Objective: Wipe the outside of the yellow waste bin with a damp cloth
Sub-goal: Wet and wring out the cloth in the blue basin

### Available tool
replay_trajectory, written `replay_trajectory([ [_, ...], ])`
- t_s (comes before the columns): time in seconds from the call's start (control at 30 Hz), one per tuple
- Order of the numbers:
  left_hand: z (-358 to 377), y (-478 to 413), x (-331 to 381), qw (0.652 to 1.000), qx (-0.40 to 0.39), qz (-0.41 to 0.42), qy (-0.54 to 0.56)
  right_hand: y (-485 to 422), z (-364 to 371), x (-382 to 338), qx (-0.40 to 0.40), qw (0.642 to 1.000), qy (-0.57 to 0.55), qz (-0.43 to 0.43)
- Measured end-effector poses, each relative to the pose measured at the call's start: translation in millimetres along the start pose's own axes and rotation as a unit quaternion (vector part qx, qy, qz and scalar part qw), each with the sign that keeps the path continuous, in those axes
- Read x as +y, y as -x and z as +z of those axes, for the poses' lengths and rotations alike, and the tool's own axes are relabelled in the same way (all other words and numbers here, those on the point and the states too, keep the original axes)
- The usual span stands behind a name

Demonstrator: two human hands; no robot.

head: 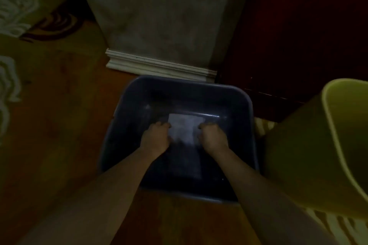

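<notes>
A pale cloth (184, 131) lies spread inside a dark blue rectangular basin (127, 109) on the floor in front of me. My left hand (156, 138) grips the cloth's left edge with curled fingers. My right hand (212, 138) grips its right edge the same way. The yellow waste bin (310, 155) stands at the right, close beside the basin, its open rim toward me. The scene is dim, and I cannot tell whether water is in the basin.
A wall with a white skirting board (159, 65) runs just behind the basin. A dark red wooden door or cabinet (298, 36) stands at the back right. A patterned brown carpet (49, 95) covers the floor at the left.
</notes>
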State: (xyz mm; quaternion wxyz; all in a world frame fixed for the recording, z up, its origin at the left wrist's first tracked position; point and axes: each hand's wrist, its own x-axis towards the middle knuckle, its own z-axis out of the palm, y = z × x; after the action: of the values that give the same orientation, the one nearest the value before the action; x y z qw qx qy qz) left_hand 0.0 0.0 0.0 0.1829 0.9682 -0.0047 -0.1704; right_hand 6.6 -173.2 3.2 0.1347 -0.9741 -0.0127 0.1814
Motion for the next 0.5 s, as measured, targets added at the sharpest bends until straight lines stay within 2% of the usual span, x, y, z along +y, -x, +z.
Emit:
replay_trajectory([
  [0.13, 14.6, -30.4, -4.7, 0.999, 0.035, -0.013, 0.033, -27.0, 14.8, 2.6, 0.044, 0.998, 0.035, -0.006],
  [0.3, 22.2, -56.1, -5.9, 0.998, 0.057, 0.028, -0.023, -44.8, 20.1, -1.6, 0.058, 0.996, 0.059, -0.013],
  [0.5, 25.7, -73.4, -0.5, 0.992, 0.035, 0.054, -0.107, -57.9, 20.5, -2.6, 0.066, 0.996, 0.057, 0.002],
])
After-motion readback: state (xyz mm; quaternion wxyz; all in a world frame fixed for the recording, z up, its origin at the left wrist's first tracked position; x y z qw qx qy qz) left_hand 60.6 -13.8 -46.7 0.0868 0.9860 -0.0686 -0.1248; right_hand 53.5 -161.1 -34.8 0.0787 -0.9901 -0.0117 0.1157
